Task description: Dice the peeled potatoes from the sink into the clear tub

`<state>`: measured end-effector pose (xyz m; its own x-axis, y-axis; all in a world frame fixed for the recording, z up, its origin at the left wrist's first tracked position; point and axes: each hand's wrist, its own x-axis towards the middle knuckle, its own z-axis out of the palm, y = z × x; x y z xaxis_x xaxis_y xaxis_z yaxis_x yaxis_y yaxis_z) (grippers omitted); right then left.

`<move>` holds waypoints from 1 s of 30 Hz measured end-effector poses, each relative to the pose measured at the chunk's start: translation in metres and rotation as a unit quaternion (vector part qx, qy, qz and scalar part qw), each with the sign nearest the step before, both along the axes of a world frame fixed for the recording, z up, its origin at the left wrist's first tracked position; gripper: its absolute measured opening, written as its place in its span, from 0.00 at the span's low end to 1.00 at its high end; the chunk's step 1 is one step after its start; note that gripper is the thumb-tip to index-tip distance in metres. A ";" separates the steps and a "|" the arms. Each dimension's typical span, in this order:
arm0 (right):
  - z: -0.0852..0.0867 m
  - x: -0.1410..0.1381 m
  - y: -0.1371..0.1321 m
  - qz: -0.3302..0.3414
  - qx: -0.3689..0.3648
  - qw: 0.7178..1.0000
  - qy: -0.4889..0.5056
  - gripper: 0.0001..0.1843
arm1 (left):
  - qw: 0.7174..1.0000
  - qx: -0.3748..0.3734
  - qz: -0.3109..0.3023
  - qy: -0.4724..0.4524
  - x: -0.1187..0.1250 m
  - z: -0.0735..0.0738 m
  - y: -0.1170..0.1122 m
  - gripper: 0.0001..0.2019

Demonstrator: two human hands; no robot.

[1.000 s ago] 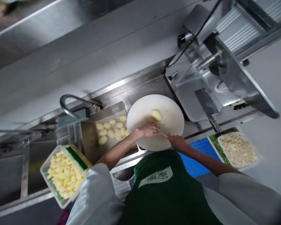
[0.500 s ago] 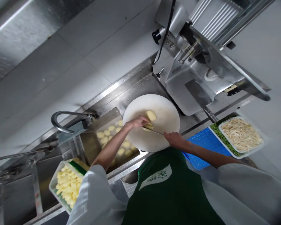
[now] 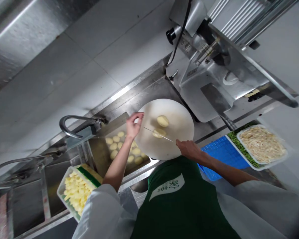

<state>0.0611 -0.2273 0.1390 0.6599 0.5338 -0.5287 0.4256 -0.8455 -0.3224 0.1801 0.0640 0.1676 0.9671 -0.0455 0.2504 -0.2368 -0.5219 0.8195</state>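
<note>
A knife (image 3: pixel 167 138) is gripped by its handle in my right hand (image 3: pixel 188 148), close to the front right rim of a round white cutting board (image 3: pixel 175 109). Its thin blade points left, across a peeled piece of potato (image 3: pixel 158 133). Just behind that lies another peeled potato piece (image 3: pixel 162 121), touched by neither hand. Over the board's left rim my left hand (image 3: pixel 134 125) is raised and slightly blurred, apart from the potato, with its thumb and fingers spread.
Left of the board, a sink (image 3: pixel 96 149) holds many peeled potatoes in water under a faucet (image 3: pixel 69 126). A tub of cut potato (image 3: pixel 76 191) stands front left. Behind right is a metal slicer (image 3: pixel 201 99). A blue basket (image 3: pixel 215 154) and a tray of pale shreds (image 3: pixel 261 144) sit right.
My left hand has let go of the potato and moved left to the board's rim. My right hand still holds the knife, with its blade over the front potato piece.
</note>
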 end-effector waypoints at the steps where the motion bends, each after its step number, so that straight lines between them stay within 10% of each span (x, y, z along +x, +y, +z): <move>1: 0.000 -0.001 0.002 -0.006 0.000 1.000 0.001 0.13 | 0.996 -0.019 0.076 -0.044 -0.009 0.009 0.009 0.10; 4: 0.001 -0.003 0.004 -0.020 0.009 1.000 0.001 0.13 | 0.968 -0.025 0.223 -0.113 -0.045 0.019 0.034 0.11; 7: 0.003 -0.009 -0.006 -0.052 0.010 0.999 0.000 0.14 | 0.966 0.031 0.241 -0.083 -0.084 0.001 0.048 0.10; 12: 0.005 -0.034 -0.055 -0.131 -0.041 0.990 0.021 0.14 | 0.991 0.112 -0.028 0.065 -0.100 -0.053 0.022 0.15; 16: 0.006 -0.059 -0.080 -0.157 -0.087 0.983 0.043 0.12 | 0.914 0.248 -0.278 0.162 -0.061 -0.075 -0.015 0.33; 20: 0.002 -0.074 -0.071 -0.171 -0.078 0.981 0.051 0.13 | 0.865 0.305 -0.348 0.197 -0.043 -0.079 -0.021 0.39; 24: -0.005 -0.076 -0.044 -0.158 -0.074 0.984 0.043 0.13 | 0.896 0.281 -0.278 0.201 -0.089 -0.086 -0.013 0.36; 30: -0.007 -0.070 -0.009 -0.110 -0.056 0.991 0.053 0.13 | 0.980 0.156 -0.016 0.121 -0.172 -0.112 -0.036 0.25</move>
<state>-0.0091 -0.2364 0.1317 0.6916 0.3172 -0.6489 0.1950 -0.9471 -0.2550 0.0078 0.0281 0.0554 0.9933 -0.1148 -0.0164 -0.0761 -0.7519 0.6549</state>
